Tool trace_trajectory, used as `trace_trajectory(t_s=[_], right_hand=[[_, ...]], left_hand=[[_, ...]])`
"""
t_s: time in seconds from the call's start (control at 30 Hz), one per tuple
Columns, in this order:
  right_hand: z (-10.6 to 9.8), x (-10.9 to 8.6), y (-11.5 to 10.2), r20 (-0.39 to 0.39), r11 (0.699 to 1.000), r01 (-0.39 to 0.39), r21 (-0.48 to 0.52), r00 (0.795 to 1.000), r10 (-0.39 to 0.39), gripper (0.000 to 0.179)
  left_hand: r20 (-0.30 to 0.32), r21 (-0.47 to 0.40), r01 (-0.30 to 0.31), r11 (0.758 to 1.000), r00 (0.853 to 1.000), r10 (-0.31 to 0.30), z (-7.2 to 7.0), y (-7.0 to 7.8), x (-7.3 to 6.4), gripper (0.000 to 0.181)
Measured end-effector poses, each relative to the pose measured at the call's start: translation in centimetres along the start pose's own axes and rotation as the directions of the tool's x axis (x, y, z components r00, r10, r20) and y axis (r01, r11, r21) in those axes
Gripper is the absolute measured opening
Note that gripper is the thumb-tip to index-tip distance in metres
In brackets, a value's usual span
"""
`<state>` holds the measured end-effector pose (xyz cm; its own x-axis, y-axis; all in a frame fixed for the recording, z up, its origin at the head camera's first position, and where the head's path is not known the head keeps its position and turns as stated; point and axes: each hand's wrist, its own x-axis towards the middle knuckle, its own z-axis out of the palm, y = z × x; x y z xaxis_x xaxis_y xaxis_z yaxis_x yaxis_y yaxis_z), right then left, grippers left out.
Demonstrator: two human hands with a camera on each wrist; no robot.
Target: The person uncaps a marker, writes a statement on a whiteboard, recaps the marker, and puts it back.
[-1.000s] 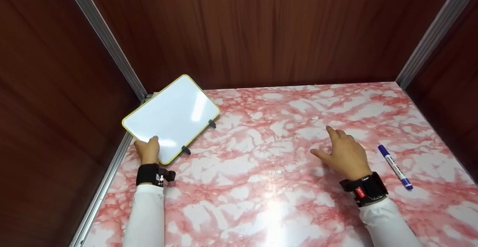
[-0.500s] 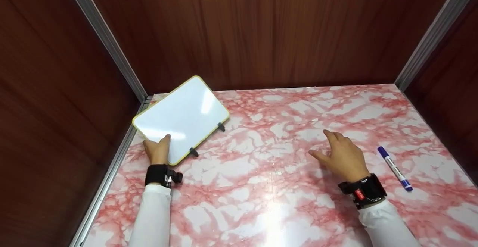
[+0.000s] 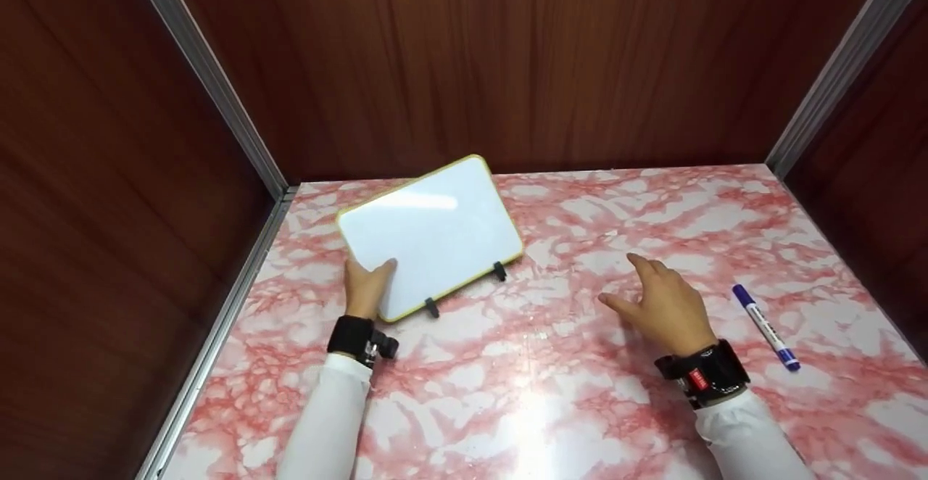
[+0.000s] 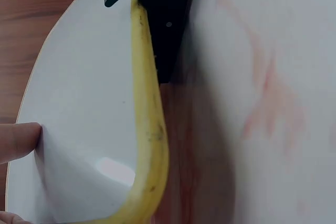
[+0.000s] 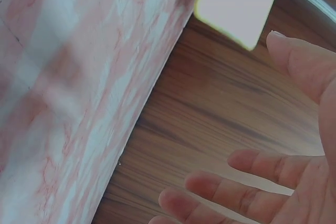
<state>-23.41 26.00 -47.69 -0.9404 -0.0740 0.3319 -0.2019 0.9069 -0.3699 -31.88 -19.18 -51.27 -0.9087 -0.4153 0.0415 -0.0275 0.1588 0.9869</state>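
A small whiteboard (image 3: 442,230) with a yellow rim leans back at a slant, left of the table's middle. Two black clip feet (image 3: 432,307) sit along its lower edge; the left wrist view shows one black foot (image 4: 168,24) close up beside the yellow rim (image 4: 149,129). My left hand (image 3: 367,286) grips the board's left edge, thumb on the white face, other fingers hidden behind it. Over the right part of the table my right hand (image 3: 665,309) hovers with nothing in it, fingers spread and relaxed. To its right lies a blue-capped marker (image 3: 766,328).
A red-and-white marbled table (image 3: 565,407) fills the lower view. Dark wood panels (image 3: 507,67) enclose it at the back and both sides, with metal strips (image 3: 217,81) at the corners.
My left hand has carried the whiteboard to the right, and the board has turned so its lower edge lies nearer level. My right hand has barely moved; the marker has stayed put.
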Motion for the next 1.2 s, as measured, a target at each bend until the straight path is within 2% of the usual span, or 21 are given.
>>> trace_trajectory(t_s=[0.2,0.4,0.7,0.9,1.03,1.2], right_hand=[[0.4,0.2,-0.1,0.002,0.999,-0.005,0.035,1.0,0.004,0.095],[0.8,0.9,-0.5,0.052,0.99,-0.023,0.142,0.999,0.016,0.102],[2.6,2.8,-0.8,0.106,0.944,-0.078,0.321,0.993,0.046,0.106],[3.8,4.0,-0.5,0.122,0.927,-0.134,0.35,0.988,0.097,0.11],[4.0,4.3,-0.3,0.125,0.91,-0.181,0.372,0.982,0.144,0.101],[3.6,4.2,0.1,0.187,0.889,-0.257,0.378,0.962,0.199,0.091]], left_hand=[[0.083,0.014,-0.011,1.0,0.997,0.01,2.7,0.3,-1.8,0.07],[0.156,0.064,-0.006,0.998,0.988,-0.004,4.9,0.9,-3.4,0.068],[0.272,0.101,-0.033,0.994,0.962,0.005,7.6,1.5,-5.2,0.062],[0.332,0.1,-0.032,0.994,0.943,-0.003,8.8,1.9,-5.9,0.064],[0.355,0.086,-0.034,0.996,0.935,0.001,9.2,2.1,-6.1,0.064],[0.387,0.058,-0.047,0.997,0.922,0.021,9.1,2.1,-6.0,0.057]])
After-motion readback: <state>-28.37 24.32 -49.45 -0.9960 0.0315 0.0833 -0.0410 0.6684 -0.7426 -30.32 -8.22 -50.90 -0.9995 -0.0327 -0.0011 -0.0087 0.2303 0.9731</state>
